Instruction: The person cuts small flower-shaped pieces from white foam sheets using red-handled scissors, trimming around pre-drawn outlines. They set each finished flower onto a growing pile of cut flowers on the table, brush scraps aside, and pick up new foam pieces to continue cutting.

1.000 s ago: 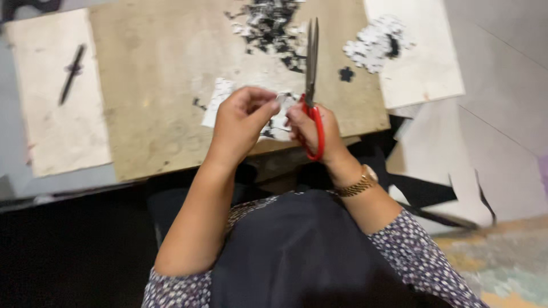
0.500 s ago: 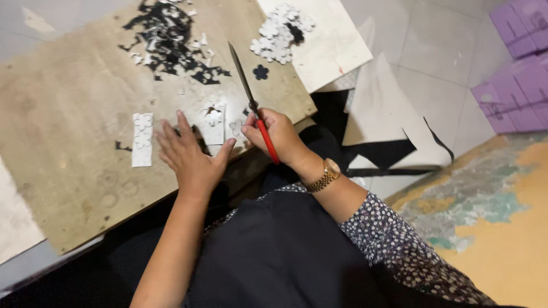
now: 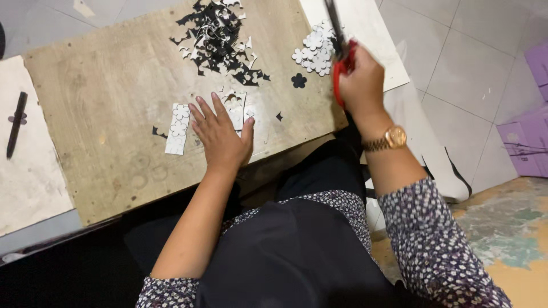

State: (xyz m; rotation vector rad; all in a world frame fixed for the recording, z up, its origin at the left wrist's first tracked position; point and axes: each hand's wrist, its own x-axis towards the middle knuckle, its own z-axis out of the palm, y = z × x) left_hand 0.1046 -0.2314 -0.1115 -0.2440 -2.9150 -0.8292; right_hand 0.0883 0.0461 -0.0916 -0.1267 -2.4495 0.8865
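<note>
Since the earlier frame the right hand (image 3: pixel 361 74) has lifted the scissors (image 3: pixel 341 54) off the board and swung them out to the right, over the sheet with the cut flowers; the left hand (image 3: pixel 221 134) has stayed flat on the board. Hands now well apart. Nearest: dark lap and patterned sleeves, gold watch (image 3: pixel 391 138) on the right wrist. Left hand lies palm down, fingers spread, on the wooden board (image 3: pixel 108 108), fingertips over a white paper strip (image 3: pixel 237 109); it grips nothing. Just beside it to the left, another white strip with flower outlines (image 3: pixel 177 128) (uncut, lying flat). Right hand is closed around the red scissor handles, blades pointing up and away; blurred, so can't tell if the blades are apart. Farther up the board: pile of black and white offcuts (image 3: pixel 220 37), one black flower cutout (image 3: pixel 298 80). Heap of white flower cutouts (image 3: pixel 313 48) on a pale sheet (image 3: pixel 377 34). Far left, a dark pen (image 3: pixel 16 124) on another sheet.
</note>
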